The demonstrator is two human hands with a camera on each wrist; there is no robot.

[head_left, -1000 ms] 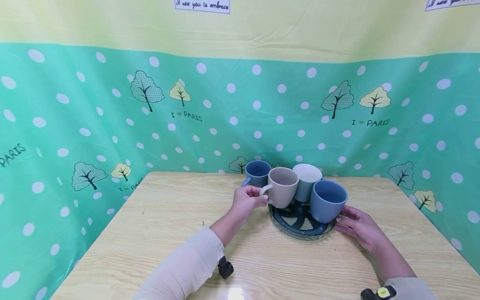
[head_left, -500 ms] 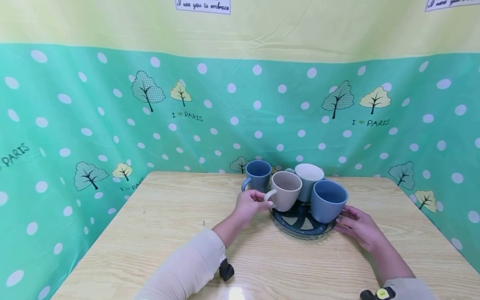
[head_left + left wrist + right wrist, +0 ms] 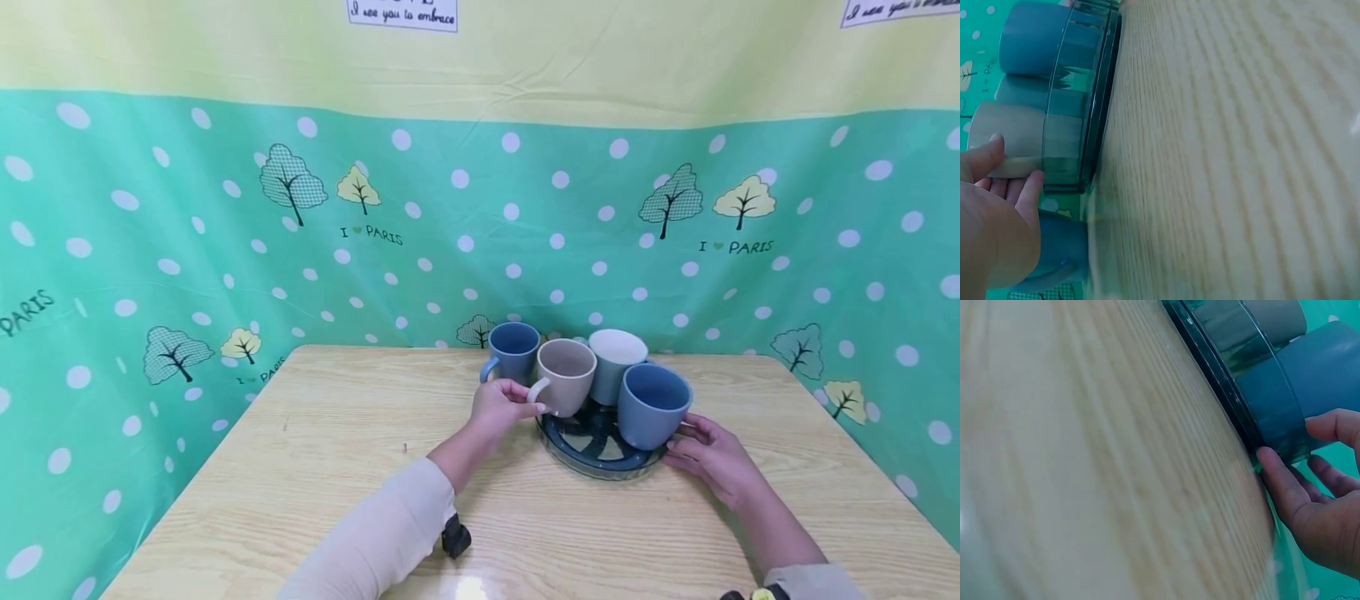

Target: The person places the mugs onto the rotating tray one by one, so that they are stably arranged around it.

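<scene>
My left hand (image 3: 501,410) pinches the handle of a beige mug (image 3: 567,379), which stands upright over the left part of a round turntable tray (image 3: 592,467). The tray has a dark base and a clear wall, plain in the left wrist view. Behind the beige mug is a grey-blue mug with a white inside (image 3: 617,350). A larger blue mug (image 3: 652,408) sits at the tray's right. My right hand (image 3: 712,462) grips the tray's right side; in the right wrist view its thumb (image 3: 1329,425) is at the rim and a finger lies low by the base.
Another blue mug (image 3: 513,354) stands on the wooden table (image 3: 337,433) just left of the tray, behind my left hand, its handle toward the left. A green and yellow patterned curtain (image 3: 420,208) hangs right behind the table's back edge.
The beige mug has shifted slightly right, with my left hand still on its handle. The white-inside mug has moved a little right and its handle now shows. My right hand stays put.
</scene>
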